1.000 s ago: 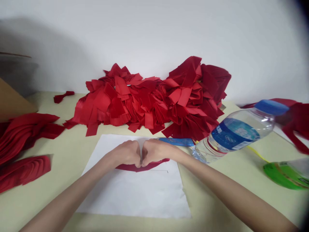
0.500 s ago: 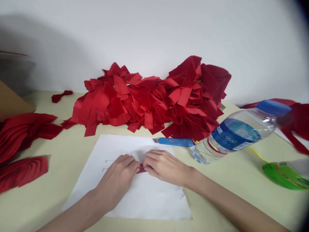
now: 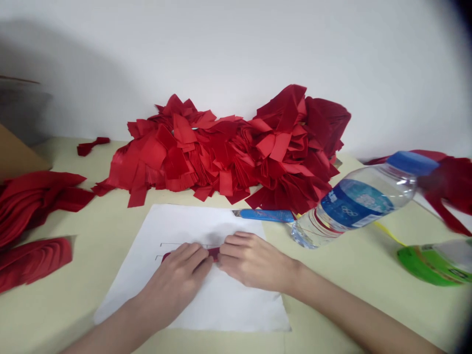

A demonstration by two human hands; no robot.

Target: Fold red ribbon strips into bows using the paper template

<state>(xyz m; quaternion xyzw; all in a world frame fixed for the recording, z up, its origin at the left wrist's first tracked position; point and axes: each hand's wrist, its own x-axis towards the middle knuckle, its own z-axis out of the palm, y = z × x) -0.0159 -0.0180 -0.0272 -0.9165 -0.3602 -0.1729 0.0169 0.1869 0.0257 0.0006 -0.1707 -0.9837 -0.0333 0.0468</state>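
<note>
A dark red ribbon strip [image 3: 213, 253] lies low over a white paper sheet [image 3: 228, 307] with thin black lines drawn on it. My left hand [image 3: 186, 270] is closed on the strip from the left, and a bit of red shows past its far side. From the right, my right hand [image 3: 249, 258] pinches the same strip, fingers bent and pressed together. Only a short piece of it shows between the two hands; the rest is hidden under the fingers. A blue utility knife [image 3: 264, 215] rests along the sheet's far edge, its blade end pointing left.
A large heap of red ribbon pieces [image 3: 221, 152] lies against the wall. To the right stand a water bottle [image 3: 354, 204] and a green-and-clear container [image 3: 429, 265]. More red ribbon bundles [image 3: 35, 263] lie at the left, near a brown cardboard piece [image 3: 18, 157].
Both hands have lowered slightly toward the paper. More of the red strip shows between them, and a red end has come into view left of my left hand.
</note>
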